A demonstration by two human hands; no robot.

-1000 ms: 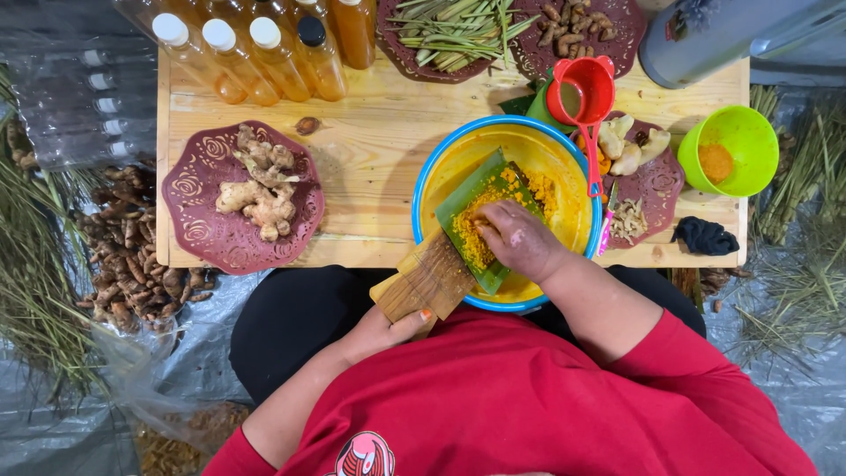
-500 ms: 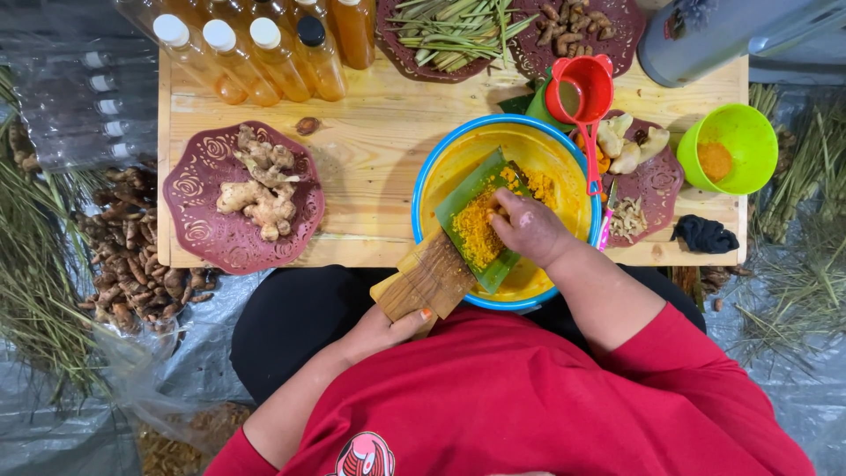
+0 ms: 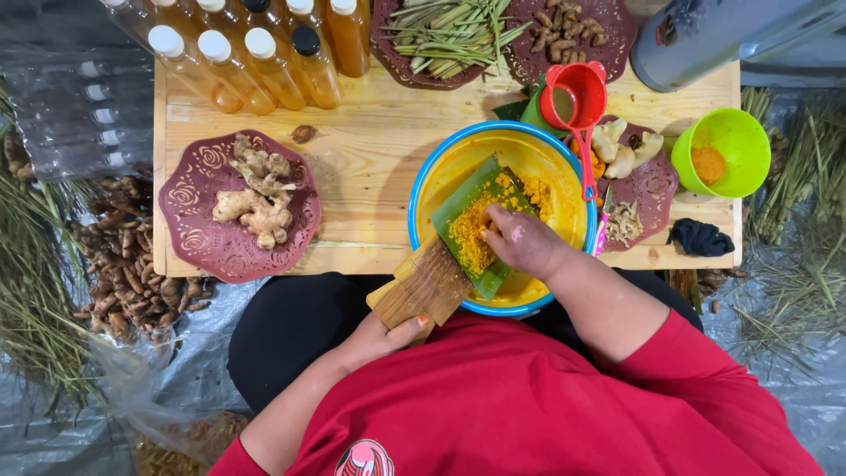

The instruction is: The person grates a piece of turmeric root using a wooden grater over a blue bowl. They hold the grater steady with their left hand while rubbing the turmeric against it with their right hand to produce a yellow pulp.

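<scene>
Grating a yellow root on a leaf-lined wooden grater over a yellow bowl.

On the left, a maroon plate [image 3: 189,207] carried ginger roots [image 3: 254,189] on the wooden table [image 3: 370,141]. The left hand [image 3: 374,339] gripped the wooden grater [image 3: 425,286] by its lower end, fingers curled around it. The grater leaned on the blue rim of the yellow bowl [image 3: 529,150], its green leaf [image 3: 467,198] covered in yellow pulp [image 3: 469,234]. The right hand [image 3: 522,240] pressed on the pulp with fingers bunched together; whatever they pinched was hidden. A red scoop [image 3: 575,95] and a green cup [image 3: 721,152] stood to the right.
</scene>
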